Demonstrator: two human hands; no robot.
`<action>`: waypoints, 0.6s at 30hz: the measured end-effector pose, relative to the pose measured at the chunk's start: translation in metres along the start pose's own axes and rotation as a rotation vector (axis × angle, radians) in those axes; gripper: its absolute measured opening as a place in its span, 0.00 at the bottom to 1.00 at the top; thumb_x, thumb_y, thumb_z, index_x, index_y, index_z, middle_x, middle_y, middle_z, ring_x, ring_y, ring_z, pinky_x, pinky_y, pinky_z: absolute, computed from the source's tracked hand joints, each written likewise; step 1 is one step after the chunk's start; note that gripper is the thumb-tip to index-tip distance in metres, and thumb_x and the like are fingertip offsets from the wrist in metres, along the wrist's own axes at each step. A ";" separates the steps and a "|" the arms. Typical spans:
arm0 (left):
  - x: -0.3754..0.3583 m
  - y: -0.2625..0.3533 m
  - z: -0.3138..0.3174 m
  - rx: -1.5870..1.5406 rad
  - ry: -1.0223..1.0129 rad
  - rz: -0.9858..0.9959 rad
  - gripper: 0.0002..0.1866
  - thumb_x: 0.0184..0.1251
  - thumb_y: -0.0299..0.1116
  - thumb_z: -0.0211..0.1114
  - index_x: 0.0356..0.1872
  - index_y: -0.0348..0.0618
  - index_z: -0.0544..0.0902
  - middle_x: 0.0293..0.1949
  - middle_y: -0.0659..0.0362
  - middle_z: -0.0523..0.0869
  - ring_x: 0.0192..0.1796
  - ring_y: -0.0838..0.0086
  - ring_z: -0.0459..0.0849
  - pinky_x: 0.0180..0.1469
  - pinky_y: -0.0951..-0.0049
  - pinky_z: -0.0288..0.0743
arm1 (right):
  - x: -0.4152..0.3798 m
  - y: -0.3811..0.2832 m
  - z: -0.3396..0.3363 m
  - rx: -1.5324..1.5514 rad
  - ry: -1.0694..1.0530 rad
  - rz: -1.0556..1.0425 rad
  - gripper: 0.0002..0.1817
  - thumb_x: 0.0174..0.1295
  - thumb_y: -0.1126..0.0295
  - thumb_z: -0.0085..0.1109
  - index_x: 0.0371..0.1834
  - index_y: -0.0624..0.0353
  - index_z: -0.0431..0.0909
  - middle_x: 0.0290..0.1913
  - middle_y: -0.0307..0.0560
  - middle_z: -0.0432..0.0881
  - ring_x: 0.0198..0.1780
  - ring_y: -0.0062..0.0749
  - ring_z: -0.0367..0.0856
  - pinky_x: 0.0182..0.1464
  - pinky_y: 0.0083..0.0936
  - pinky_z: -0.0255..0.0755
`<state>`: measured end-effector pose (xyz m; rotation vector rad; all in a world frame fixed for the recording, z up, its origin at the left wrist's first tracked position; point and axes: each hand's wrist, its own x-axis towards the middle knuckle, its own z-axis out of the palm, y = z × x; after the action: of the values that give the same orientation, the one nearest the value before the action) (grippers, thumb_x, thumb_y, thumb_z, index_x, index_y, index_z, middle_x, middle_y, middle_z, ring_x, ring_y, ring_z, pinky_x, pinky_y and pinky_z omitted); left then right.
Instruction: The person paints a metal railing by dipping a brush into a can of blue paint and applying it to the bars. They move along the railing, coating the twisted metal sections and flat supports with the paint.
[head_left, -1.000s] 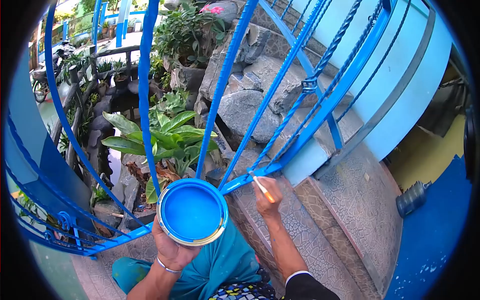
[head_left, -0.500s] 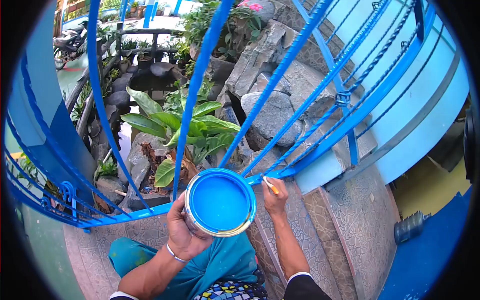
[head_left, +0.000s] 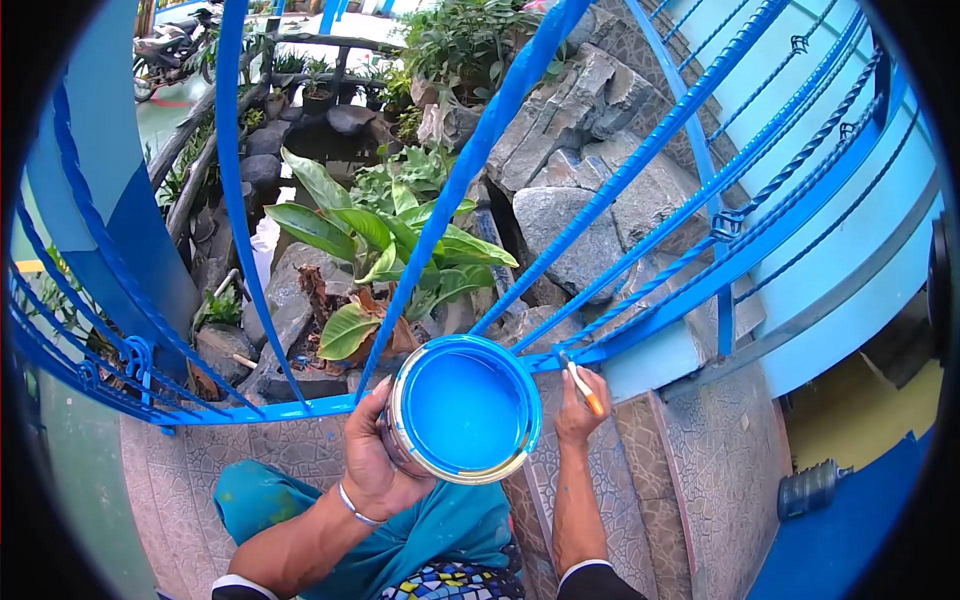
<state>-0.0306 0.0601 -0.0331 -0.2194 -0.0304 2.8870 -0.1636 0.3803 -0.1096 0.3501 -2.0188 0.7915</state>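
Note:
My left hand (head_left: 375,460) is wrapped round the left side of a round paint can (head_left: 397,425), whose top faces me. Bright blue paint (head_left: 465,405) fills it, and drips mark its rim. To the right of the can, my right hand (head_left: 578,412) grips a paintbrush (head_left: 583,384) with a white and orange handle. The brush tip meets the bottom rail (head_left: 310,409) of a blue metal railing, just right of the can; its bristles are too small to make out. A twisted blue bar (head_left: 440,215) rises behind the can.
Beyond the railing lie large grey rocks (head_left: 565,235) and a leafy plant (head_left: 375,240). Stone-patterned steps (head_left: 710,470) descend at the right, near a plastic water jug (head_left: 810,488). A blue pillar (head_left: 150,250) stands left. My teal-clad knee (head_left: 250,505) is below the can.
The view has shifted, so the railing and rocks sit further right. Both hands, the can and the brush appear further right too. More of the brush handle shows now.

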 end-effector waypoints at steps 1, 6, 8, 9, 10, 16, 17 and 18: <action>-0.001 -0.002 0.001 -0.003 -0.001 -0.001 0.28 0.78 0.56 0.66 0.67 0.48 0.88 0.66 0.51 0.91 0.67 0.55 0.89 0.73 0.44 0.82 | -0.004 -0.005 -0.001 -0.028 0.019 -0.098 0.12 0.65 0.81 0.78 0.50 0.64 0.90 0.46 0.55 0.91 0.48 0.50 0.92 0.52 0.41 0.86; -0.005 -0.003 -0.003 -0.007 -0.066 -0.038 0.32 0.78 0.57 0.64 0.72 0.47 0.85 0.72 0.49 0.87 0.73 0.49 0.85 0.78 0.39 0.76 | -0.024 0.005 0.010 0.034 -0.159 -0.144 0.11 0.64 0.82 0.78 0.49 0.64 0.90 0.45 0.55 0.92 0.46 0.49 0.92 0.52 0.41 0.86; -0.005 -0.003 0.002 0.024 -0.065 -0.007 0.32 0.78 0.57 0.64 0.73 0.48 0.85 0.72 0.49 0.87 0.73 0.49 0.84 0.79 0.39 0.76 | -0.019 0.012 0.016 0.036 -0.137 -0.062 0.11 0.64 0.82 0.78 0.48 0.65 0.90 0.46 0.54 0.92 0.47 0.49 0.92 0.52 0.41 0.86; -0.006 -0.002 -0.001 0.057 -0.067 -0.010 0.32 0.78 0.57 0.64 0.73 0.48 0.85 0.73 0.49 0.86 0.74 0.49 0.84 0.79 0.39 0.75 | -0.018 0.014 0.011 0.004 -0.105 -0.056 0.11 0.64 0.82 0.78 0.49 0.66 0.90 0.47 0.55 0.92 0.47 0.48 0.92 0.52 0.41 0.86; -0.007 -0.002 -0.002 0.054 -0.060 -0.011 0.32 0.78 0.58 0.64 0.73 0.48 0.85 0.73 0.49 0.86 0.74 0.49 0.84 0.79 0.39 0.75 | -0.017 0.013 0.009 0.005 -0.070 -0.063 0.11 0.65 0.81 0.78 0.49 0.65 0.90 0.47 0.55 0.92 0.47 0.47 0.92 0.52 0.41 0.86; -0.004 -0.006 -0.005 0.045 -0.032 -0.008 0.33 0.75 0.59 0.66 0.72 0.49 0.86 0.72 0.50 0.87 0.73 0.50 0.85 0.78 0.40 0.77 | -0.021 0.003 0.006 0.072 -0.200 -0.119 0.11 0.65 0.81 0.77 0.49 0.64 0.91 0.47 0.54 0.93 0.48 0.47 0.92 0.51 0.40 0.86; -0.005 -0.007 -0.003 0.043 -0.023 -0.021 0.33 0.76 0.59 0.66 0.71 0.49 0.86 0.71 0.50 0.88 0.72 0.50 0.86 0.78 0.40 0.77 | -0.022 0.009 0.008 0.060 -0.212 -0.109 0.11 0.65 0.81 0.78 0.49 0.64 0.91 0.47 0.55 0.93 0.48 0.47 0.92 0.51 0.39 0.86; -0.006 -0.008 0.001 0.040 -0.016 -0.026 0.32 0.76 0.58 0.66 0.71 0.49 0.86 0.71 0.50 0.88 0.71 0.50 0.86 0.77 0.41 0.78 | -0.021 0.013 0.006 0.039 -0.169 -0.085 0.11 0.65 0.81 0.78 0.49 0.64 0.91 0.47 0.55 0.93 0.48 0.48 0.92 0.51 0.39 0.86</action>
<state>-0.0235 0.0660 -0.0310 -0.1868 0.0218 2.8601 -0.1627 0.3849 -0.1345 0.5375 -2.1322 0.7710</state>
